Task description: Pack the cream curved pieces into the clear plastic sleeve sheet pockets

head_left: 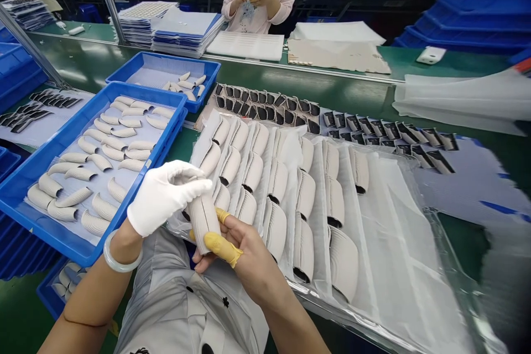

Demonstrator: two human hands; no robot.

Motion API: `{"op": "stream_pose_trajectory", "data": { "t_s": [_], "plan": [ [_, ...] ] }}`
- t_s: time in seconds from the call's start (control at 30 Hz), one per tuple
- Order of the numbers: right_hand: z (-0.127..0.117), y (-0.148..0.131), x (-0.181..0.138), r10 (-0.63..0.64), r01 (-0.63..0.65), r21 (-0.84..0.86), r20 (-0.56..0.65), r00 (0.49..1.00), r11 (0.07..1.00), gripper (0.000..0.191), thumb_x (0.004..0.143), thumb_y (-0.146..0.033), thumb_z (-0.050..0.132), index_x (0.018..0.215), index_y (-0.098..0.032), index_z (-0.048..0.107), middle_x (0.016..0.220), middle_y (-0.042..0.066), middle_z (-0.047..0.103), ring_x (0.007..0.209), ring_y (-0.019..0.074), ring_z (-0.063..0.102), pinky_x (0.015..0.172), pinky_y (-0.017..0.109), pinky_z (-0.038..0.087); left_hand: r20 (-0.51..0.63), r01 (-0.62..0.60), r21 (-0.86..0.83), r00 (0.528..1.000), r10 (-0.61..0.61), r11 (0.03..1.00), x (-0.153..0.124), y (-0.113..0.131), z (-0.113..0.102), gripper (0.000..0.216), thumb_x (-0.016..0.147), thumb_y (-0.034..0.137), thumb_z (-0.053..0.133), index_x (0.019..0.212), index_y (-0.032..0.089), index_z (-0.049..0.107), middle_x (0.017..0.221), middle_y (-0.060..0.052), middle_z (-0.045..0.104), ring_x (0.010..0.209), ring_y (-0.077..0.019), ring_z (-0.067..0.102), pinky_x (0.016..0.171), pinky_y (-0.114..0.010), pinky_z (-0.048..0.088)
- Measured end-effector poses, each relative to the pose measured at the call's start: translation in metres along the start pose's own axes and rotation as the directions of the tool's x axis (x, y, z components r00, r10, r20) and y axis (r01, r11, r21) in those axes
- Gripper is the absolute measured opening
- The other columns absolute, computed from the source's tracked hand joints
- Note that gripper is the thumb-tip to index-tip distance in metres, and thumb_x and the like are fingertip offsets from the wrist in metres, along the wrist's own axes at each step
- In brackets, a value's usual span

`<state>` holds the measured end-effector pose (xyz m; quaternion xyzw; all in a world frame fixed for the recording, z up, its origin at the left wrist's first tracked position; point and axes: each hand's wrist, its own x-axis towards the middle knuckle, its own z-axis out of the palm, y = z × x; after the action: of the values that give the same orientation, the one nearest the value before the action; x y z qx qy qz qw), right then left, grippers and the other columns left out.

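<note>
Your left hand [160, 199] and right hand [238, 240] clamp the shell [204, 221] by the near-left corner of the tray [315, 300]; probably light, stiff: grip its sides.

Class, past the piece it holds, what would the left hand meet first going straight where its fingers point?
Probably the ribbed pieces on the white sheeting, though depth is unclear and the left hand might pass above.

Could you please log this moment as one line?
left hand: on ribbed piece; right hand: holds same piece; blue tray: curved pieces inside
</note>
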<state>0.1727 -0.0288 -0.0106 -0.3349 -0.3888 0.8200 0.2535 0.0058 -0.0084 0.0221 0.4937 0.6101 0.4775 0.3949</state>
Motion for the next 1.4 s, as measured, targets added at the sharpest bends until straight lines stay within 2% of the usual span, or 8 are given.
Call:
{"op": "stream_pose_trajectory", "data": {
  "t_s": [0.23, 0.4, 0.5, 0.57, 0.73, 0.93, 1.17, 1.4],
  "plan": [
    [-0.003, -0.003, 0.001, -0.013, 0.013, -0.043, -0.009, 1.000, 0.999, 0.050, 0.076, -0.044, 0.074, 0.111, -0.013, 0.057, 0.071, -0.001, 0.066, 0.060, 0.0141, 0.069, 0.062, 0.025, 0.055, 0.048, -0.120, 0.249, 0.993, 0.112, 0.961, -0.003, 0.004, 0.002, 0.027, 0.072, 0.040, 0.073, 0.088, 0.018, 0.067, 0.089, -0.003, 0.069, 0.084, -0.0176, 0.065, 0.076, -0.027, 0.053],
    [-0.005, -0.007, 0.000, -0.057, 0.057, -0.013, -0.004, 0.998, 0.998, 0.055, 0.072, -0.038, 0.079, 0.116, -0.014, 0.056, 0.074, -0.002, 0.065, 0.060, 0.0139, 0.067, 0.061, 0.026, 0.056, 0.300, -0.090, 0.341, 0.954, -0.018, 0.936, -0.007, 0.006, 0.000, 0.083, 0.055, 0.037, 0.084, 0.129, 0.022, 0.049, 0.125, -0.009, 0.059, 0.110, -0.0262, 0.059, 0.090, -0.036, 0.052],
    [-0.004, -0.008, -0.002, -0.057, 0.057, 0.012, 0.000, 0.998, 0.998, 0.057, 0.071, -0.038, 0.079, 0.117, -0.014, 0.057, 0.072, -0.002, 0.065, 0.060, 0.0132, 0.067, 0.063, 0.026, 0.056, 0.192, -0.109, 0.254, 0.980, 0.060, 0.961, -0.007, 0.002, 0.002, 0.051, 0.069, 0.038, 0.074, 0.115, 0.020, 0.059, 0.114, -0.007, 0.064, 0.104, -0.0228, 0.061, 0.088, -0.032, 0.052],
    [-0.003, -0.009, -0.002, -0.049, 0.049, 0.031, 0.013, 0.999, 0.998, 0.057, 0.071, -0.040, 0.079, 0.117, -0.013, 0.058, 0.071, -0.002, 0.065, 0.059, 0.0135, 0.067, 0.062, 0.026, 0.057, 0.065, -0.123, 0.168, 0.991, 0.114, 0.978, -0.006, 0.000, 0.003, 0.024, 0.081, 0.037, 0.062, 0.095, 0.018, 0.066, 0.098, -0.005, 0.067, 0.085, -0.0169, 0.064, 0.074, -0.025, 0.053],
    [-0.002, -0.010, -0.004, -0.043, 0.040, 0.057, 0.043, 0.998, 0.998, 0.060, 0.071, -0.040, 0.079, 0.120, -0.012, 0.058, 0.071, 0.000, 0.067, 0.058, 0.0134, 0.068, 0.061, 0.025, 0.058, -0.012, -0.078, -0.008, 0.997, 0.077, 0.997, -0.004, 0.003, 0.002, 0.023, 0.084, 0.038, 0.059, 0.086, 0.017, 0.069, 0.069, 0.000, 0.063, 0.045, -0.0069, 0.045, 0.043, -0.020, 0.040],
    [-0.004, -0.011, -0.005, -0.019, 0.020, -0.041, 0.032, 0.999, 0.999, 0.054, 0.075, -0.041, 0.076, 0.118, -0.014, 0.058, 0.075, 0.000, 0.067, 0.064, 0.0142, 0.069, 0.067, 0.026, 0.058, 0.027, -0.140, 0.052, 0.990, 0.139, 0.989, -0.003, 0.014, 0.001, 0.019, 0.071, 0.033, 0.075, 0.080, 0.018, 0.069, 0.079, 0.000, 0.070, 0.071, -0.0118, 0.063, 0.066, -0.019, 0.052],
    [0.001, -0.017, 0.002, -0.007, 0.003, -0.128, -0.036, 0.999, 0.992, 0.050, 0.074, -0.061, 0.066, 0.090, -0.015, 0.058, 0.075, 0.001, 0.062, 0.057, 0.0151, 0.066, 0.052, 0.026, 0.056, 0.056, -0.292, 0.291, 0.956, 0.289, 0.911, -0.004, 0.019, 0.004, 0.008, 0.076, 0.027, 0.070, 0.075, 0.019, 0.070, 0.075, 0.002, 0.071, 0.071, -0.0119, 0.064, 0.065, -0.019, 0.051],
    [0.006, -0.021, -0.007, -0.012, 0.006, 0.038, 0.154, 0.988, 0.999, 0.069, 0.069, -0.027, 0.082, 0.129, -0.022, 0.049, 0.105, 0.004, 0.062, 0.085, 0.0144, 0.066, 0.080, 0.028, 0.056, -0.068, -0.186, 0.093, 0.979, 0.193, 0.978, 0.007, 0.020, -0.001, 0.009, 0.071, 0.025, 0.072, 0.069, 0.017, 0.069, 0.070, 0.001, 0.069, 0.069, -0.0132, 0.063, 0.063, -0.021, 0.052]
  ]
}}
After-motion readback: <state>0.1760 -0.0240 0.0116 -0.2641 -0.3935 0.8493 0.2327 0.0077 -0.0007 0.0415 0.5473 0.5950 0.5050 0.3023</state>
